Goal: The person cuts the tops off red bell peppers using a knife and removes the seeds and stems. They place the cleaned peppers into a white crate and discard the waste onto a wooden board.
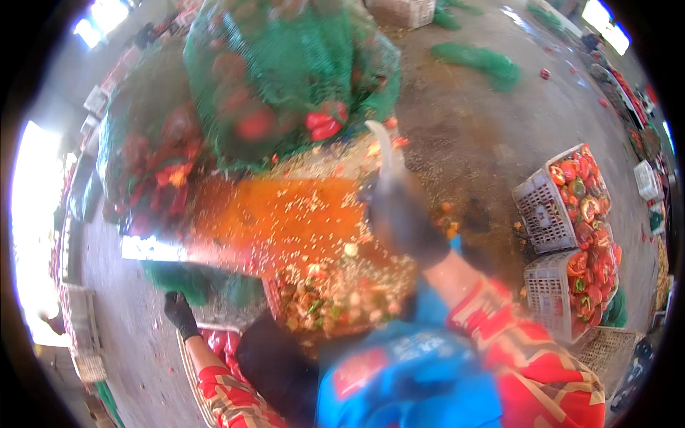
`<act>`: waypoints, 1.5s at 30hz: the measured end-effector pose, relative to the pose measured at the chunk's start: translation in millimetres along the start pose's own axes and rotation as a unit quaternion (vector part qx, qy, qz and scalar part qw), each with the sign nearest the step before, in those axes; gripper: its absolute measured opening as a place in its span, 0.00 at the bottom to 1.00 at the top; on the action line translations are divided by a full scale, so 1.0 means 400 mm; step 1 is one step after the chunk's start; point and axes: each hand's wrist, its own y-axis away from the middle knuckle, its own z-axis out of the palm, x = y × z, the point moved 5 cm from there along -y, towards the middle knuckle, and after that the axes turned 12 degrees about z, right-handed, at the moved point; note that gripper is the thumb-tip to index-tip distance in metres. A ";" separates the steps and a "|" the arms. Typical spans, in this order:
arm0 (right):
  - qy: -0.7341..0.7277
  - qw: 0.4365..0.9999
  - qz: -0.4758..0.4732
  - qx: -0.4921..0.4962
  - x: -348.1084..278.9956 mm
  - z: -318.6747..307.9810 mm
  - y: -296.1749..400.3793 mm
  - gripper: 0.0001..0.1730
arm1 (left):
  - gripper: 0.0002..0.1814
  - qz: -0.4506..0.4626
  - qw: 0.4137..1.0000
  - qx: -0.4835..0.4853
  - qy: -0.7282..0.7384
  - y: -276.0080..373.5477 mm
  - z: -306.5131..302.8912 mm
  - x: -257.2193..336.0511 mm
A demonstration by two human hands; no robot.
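In a dark glove, my right hand [401, 219] is shut on a curved knife [382, 142], whose pale blade points away from me over the right edge of a wet orange work surface [278, 214]. Scattered seeds cover that surface. Nearer my body lies a heap of pepper cores and scraps [342, 299]. My gloved left hand [180, 314] is out at the left, above a crate of red peppers [217, 342]; its fingers look curled, and whether they hold anything is unclear. Green mesh sacks [289, 69] with red peppers [324, 123] stand at the far side of the surface.
Two plastic crates [543, 214] [548, 294] full of cut red peppers stand on the floor at the right, beside an empty-looking crate [607, 348]. A green mesh sack [479, 61] lies on the wet floor ahead. Stacked crates [80, 315] line the left side.
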 end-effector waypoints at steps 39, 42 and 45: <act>-0.171 0.969 0.166 -0.061 0.015 -0.016 -0.001 0.11 | 0.36 0.383 0.889 -0.219 0.125 0.076 0.296 0.998; -0.138 0.977 0.146 -0.064 0.052 0.006 -0.014 0.11 | 0.23 0.287 0.877 -0.235 0.305 0.095 0.313 1.001; -0.102 0.978 0.170 -0.068 0.055 0.042 -0.018 0.12 | 0.08 0.184 0.882 -0.157 0.404 0.091 0.353 0.989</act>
